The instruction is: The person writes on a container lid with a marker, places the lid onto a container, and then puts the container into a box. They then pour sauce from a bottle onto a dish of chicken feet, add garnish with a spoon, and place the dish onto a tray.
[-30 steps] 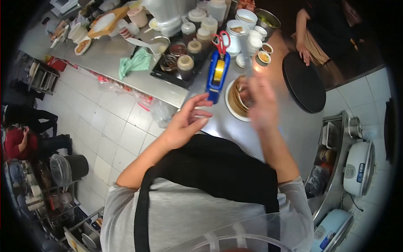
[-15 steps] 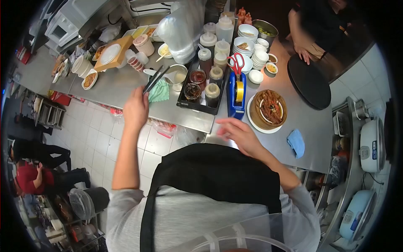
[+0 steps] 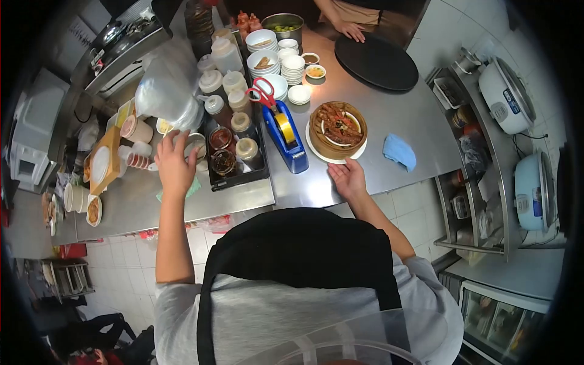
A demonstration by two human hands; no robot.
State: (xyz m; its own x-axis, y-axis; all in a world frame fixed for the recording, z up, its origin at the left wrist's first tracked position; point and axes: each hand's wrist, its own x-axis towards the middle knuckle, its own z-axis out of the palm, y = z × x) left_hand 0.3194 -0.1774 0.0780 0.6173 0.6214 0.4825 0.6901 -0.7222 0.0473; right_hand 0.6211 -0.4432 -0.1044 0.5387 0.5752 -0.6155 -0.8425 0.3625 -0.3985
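My left hand (image 3: pixel 175 164) is over the left counter with its fingers spread, beside the rack of bottles and sauce jars. It holds nothing that I can see. A green cloth (image 3: pixel 191 189) is partly hidden beneath it. My right hand (image 3: pixel 348 180) has its fingers apart and its fingertips at the near rim of a white plate (image 3: pixel 311 146). On that plate stands a round bamboo steamer (image 3: pixel 327 146) holding a bowl of reddish-brown, glazed food (image 3: pixel 340 125), which looks like chicken feet. Left of the plate stands a blue tape dispenser (image 3: pixel 293 157) with red-handled scissors (image 3: pixel 263 92) at its far end.
A black tray (image 3: pixel 240 180) holds squeeze bottles and jars. White bowls (image 3: pixel 263 62) are stacked behind the dispenser. A blue cloth (image 3: pixel 399 152) lies on the right. At the back, another person's hand (image 3: pixel 350 30) is by a round black tray (image 3: pixel 377 64). Rice cookers (image 3: pixel 507 97) stand at right.
My view has turned to the right. My left hand has let go of the black tongs and opened. My right hand has moved to the plate's near rim.
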